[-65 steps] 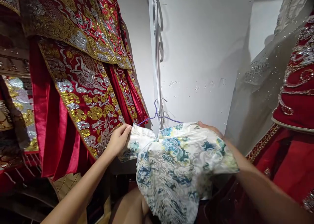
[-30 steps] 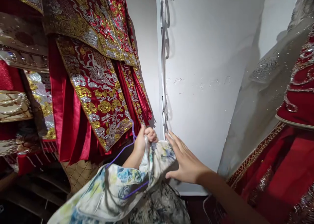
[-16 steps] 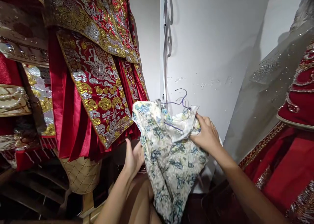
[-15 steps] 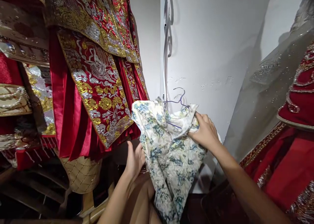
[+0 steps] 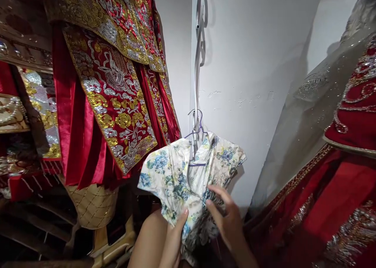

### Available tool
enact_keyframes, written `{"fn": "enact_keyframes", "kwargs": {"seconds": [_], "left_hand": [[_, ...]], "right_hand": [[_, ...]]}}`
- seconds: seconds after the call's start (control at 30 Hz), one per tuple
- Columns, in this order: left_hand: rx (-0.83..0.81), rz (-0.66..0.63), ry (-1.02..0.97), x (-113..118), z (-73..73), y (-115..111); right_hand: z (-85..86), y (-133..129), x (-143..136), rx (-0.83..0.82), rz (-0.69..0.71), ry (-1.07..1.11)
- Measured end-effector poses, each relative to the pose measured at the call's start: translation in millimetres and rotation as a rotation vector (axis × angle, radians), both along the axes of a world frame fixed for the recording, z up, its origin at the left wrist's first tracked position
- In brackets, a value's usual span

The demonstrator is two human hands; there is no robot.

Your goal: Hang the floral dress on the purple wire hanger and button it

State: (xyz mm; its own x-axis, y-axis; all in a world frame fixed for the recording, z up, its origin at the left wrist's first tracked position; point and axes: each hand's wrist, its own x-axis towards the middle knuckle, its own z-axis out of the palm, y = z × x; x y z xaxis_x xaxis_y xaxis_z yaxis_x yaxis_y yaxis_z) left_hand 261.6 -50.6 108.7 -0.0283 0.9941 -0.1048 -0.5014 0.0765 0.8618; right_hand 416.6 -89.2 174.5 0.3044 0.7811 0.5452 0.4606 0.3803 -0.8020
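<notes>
A short-sleeved floral top (image 5: 173,178), white with blue and yellow flowers and an open V neck, hangs upright on a thin purple hanger (image 5: 201,127). The hanger's hook is up against a white strip of loops on the wall; whether it is caught there I cannot tell. My left hand (image 5: 176,236) holds the lower front of the top, its thumb on the cloth and its other fingers hidden. At the right front edge, below the neck, my right hand (image 5: 227,219) has thumb and forefinger apart, close against the fabric. The top's lower end is in shadow.
Red gowns with gold and silver embroidery (image 5: 117,103) hang close on the left. To the right are a sheer sparkling veil (image 5: 305,103) and a red beaded dress (image 5: 352,189). A wooden chair (image 5: 111,252) stands low left. The white looped strip (image 5: 197,64) runs down the wall.
The top has swung round and spread out, its front and both sleeves now showing. My right hand has left the shoulder and moved down; my left hand has come onto the lower front.
</notes>
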Motion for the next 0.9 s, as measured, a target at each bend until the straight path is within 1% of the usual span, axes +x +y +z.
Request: {"fn": "enact_keyframes", "kwargs": {"seconds": [0.03, 0.07, 0.1, 0.13, 0.2, 0.27, 0.33, 0.4, 0.43, 0.47, 0.53, 0.57, 0.6, 0.63, 0.67, 0.7, 0.73, 0.8, 0.83, 0.87, 0.9], "left_hand": [[0.008, -0.018, 0.0, 2.1, 1.0, -4.8], [0.025, -0.037, 0.009, 3.2, 3.8, -8.8], [0.047, -0.048, 0.03, 3.1, 7.8, -12.2], [0.071, -0.049, 0.058, 1.7, 12.5, -15.0], [0.111, -0.043, 0.121, -4.6, 21.6, -19.0], [0.122, -0.066, 0.177, -13.4, 27.5, -21.0], [0.118, -0.104, 0.214, -21.1, 29.2, -21.0], [0.123, -0.08, 0.257, -24.8, 27.8, -20.0], [0.125, -0.028, 0.293, -24.8, 26.7, -19.6], [0.129, 0.053, 0.335, -23.6, 25.6, -19.9], [0.18, 0.298, 0.443, -18.2, 24.7, -22.8], [0.236, 0.435, 0.512, -14.5, 25.0, -25.4], [0.308, 0.545, 0.585, -10.5, 25.7, -28.5], [0.385, 0.601, 0.654, -6.4, 26.8, -31.8], [0.448, 0.581, 0.713, -2.3, 27.9, -34.8], [0.483, 0.494, 0.747, 1.7, 29.2, -37.3], [0.489, 0.363, 0.749, 5.7, 30.5, -39.0], [0.459, 0.088, 0.692, 13.1, 33.8, -40.5], [0.443, -0.002, 0.66, 16.4, 36.0, -40.4], [0.432, -0.047, 0.636, 19.4, 38.7, -40.0], [0.431, -0.058, 0.624, 21.8, 41.9, -39.4]], "right_hand": [[-15.6, -4.3, -9.8, -0.076, 0.011, 0.117], [-27.3, -7.2, -18.4, -0.114, 0.022, 0.226], [-34.7, -8.9, -25.4, -0.141, 0.025, 0.31], [-37.8, -9.5, -30.8, -0.153, 0.032, 0.369], [-33.9, -8.1, -36.6, -0.151, 0.051, 0.407], [-24.2, -5.0, -37.4, -0.154, 0.088, 0.386], [-17.4, -2.5, -36.0, -0.174, 0.116, 0.366], [-16.5, -2.4, -34.6, -0.217, 0.131, 0.353], [-17.7, -3.3, -34.2, -0.238, 0.135, 0.345], [-19.2, -4.7, -34.1, -0.253, 0.136, 0.335], [-21.4, -8.5, -34.0, -0.271, 0.134, 0.316], [-21.3, -10.6, -34.0, -0.274, 0.132, 0.307], [-20.1, -12.5, -33.7, -0.276, 0.133, 0.3], [-18.0, -14.2, -33.1, -0.28, 0.141, 0.292], [-15.0, -15.6, -32.1, -0.284, 0.16, 0.285], [-11.2, -16.5, -30.5, -0.284, 0.187, 0.281], [-6.7, -16.8, -28.4, -0.283, 0.215, 0.282], [4.0, -16.0, -23.2, -0.3, 0.276, 0.325], [10.0, -15.0, -20.7, -0.322, 0.306, 0.372], [16.0, -13.8, -18.6, -0.355, 0.337, 0.427], [21.9, -12.6, -17.5, -0.396, 0.37, 0.48]]}}
